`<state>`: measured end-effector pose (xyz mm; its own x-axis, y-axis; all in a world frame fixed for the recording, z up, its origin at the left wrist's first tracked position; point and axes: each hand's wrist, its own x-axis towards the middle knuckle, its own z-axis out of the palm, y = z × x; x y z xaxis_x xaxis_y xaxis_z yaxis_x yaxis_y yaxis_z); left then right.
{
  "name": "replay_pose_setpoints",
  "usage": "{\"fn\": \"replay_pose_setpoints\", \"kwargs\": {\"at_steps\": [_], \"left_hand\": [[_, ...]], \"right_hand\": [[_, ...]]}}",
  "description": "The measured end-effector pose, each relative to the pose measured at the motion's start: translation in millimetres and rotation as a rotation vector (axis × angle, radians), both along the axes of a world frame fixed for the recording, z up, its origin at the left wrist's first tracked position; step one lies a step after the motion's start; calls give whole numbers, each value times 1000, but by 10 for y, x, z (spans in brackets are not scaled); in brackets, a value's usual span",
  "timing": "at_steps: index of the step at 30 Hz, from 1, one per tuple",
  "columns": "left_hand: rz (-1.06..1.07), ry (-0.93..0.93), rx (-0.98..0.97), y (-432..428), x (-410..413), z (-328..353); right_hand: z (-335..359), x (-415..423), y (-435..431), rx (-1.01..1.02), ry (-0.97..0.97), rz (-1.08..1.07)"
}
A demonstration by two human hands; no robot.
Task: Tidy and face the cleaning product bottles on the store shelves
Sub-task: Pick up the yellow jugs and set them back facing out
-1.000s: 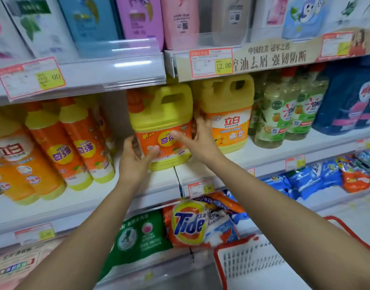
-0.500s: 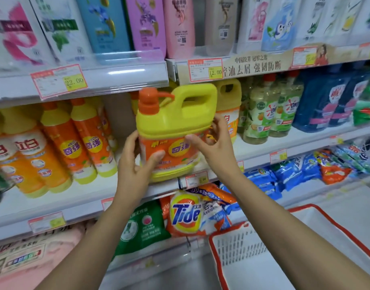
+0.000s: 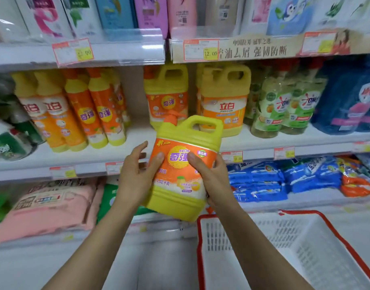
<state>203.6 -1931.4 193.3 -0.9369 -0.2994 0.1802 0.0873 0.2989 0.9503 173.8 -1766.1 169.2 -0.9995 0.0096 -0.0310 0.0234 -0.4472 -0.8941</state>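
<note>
Yellow jug (image 3: pixel 179 176): we see it off the shelf, held in the air in front of the shelf edge. It tilts a little to the right with its orange label facing us. An orange pump cap sits at its upper left and a handle at its upper right.
Left hand (image 3: pixel 135 176): on the jug's left side, gripping it. The thumb presses on the front of the label and the fingers stretch upward along the flank. We cannot tell how much of them touches the back.
Right hand (image 3: pixel 213 181): on the jug's right side, gripping it. The thumb lies on the label and the fingers curl round the right edge.
Middle shelf (image 3: pixel 138 141): behind the jug, with a bare stretch just to the jug's upper left.
Matching jug (image 3: pixel 166 97): behind and above the held jug, upright, label forward.
Second yellow jug (image 3: pixel 223 101): above and to the right of the held jug, just beside the matching one. Its label differs and carries red characters.
Slim orange bottles (image 3: pixel 96 114): above and to the left of the jug, standing in a row.
Green bottles (image 3: pixel 284 105): above and farther right of the jug, upright.
Blue pouches (image 3: pixel 351 97): far to the jug's upper right.
Blue packets (image 3: pixel 259 181): right of the jug at its level, lying on the lower shelf.
Pink pack (image 3: pixel 47 206): left of the jug, on the lower shelf.
White basket (image 3: pixel 295 248): below and to the right of the jug, red-rimmed.
</note>
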Motion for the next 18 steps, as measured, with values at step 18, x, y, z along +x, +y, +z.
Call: {"fn": "replay_pose_setpoints", "kwargs": {"at_steps": [18], "left_hand": [[-416, -69, 1059, 10, 464, -240]], "right_hand": [[170, 224, -95, 516, 344, 86]]}}
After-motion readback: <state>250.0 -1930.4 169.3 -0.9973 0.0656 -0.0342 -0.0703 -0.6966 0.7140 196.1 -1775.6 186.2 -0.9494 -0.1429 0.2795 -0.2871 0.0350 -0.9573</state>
